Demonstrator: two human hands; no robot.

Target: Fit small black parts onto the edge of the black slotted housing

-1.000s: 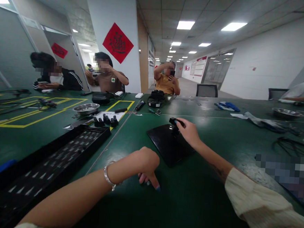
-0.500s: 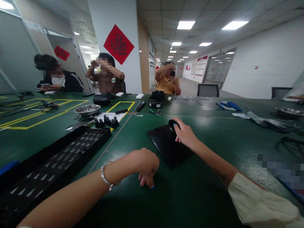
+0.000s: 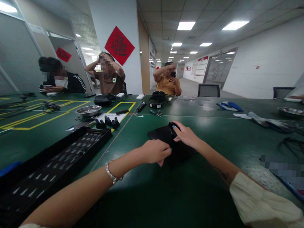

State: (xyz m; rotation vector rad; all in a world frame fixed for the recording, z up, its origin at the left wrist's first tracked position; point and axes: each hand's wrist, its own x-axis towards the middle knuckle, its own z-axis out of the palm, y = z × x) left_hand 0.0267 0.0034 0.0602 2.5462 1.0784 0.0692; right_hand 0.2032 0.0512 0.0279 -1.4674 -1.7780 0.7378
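A black flat sheet (image 3: 182,151), like a mat, lies on the green table in front of me. My right hand (image 3: 183,133) is closed around a small dark object with a curved edge (image 3: 171,125) at the sheet's far side; its kind is hard to tell. My left hand (image 3: 156,151) hovers over or touches the sheet's left part, knuckles up and fingers curled together. Whatever those fingers hold, if anything, is hidden. A silver bracelet (image 3: 110,173) circles my left wrist.
To my left stands a long black tray (image 3: 106,135) with rows of small pale pointed pieces. Beyond it are several black cylindrical parts (image 3: 107,122) and a metal bowl (image 3: 88,111). A black case (image 3: 156,101) and pliers-like tool (image 3: 156,112) lie ahead. People sit across the table.
My left hand has moved up and to the right, from beside the black sheet to over it, its fingers curling. My right hand stays nearly in place on the dark object.
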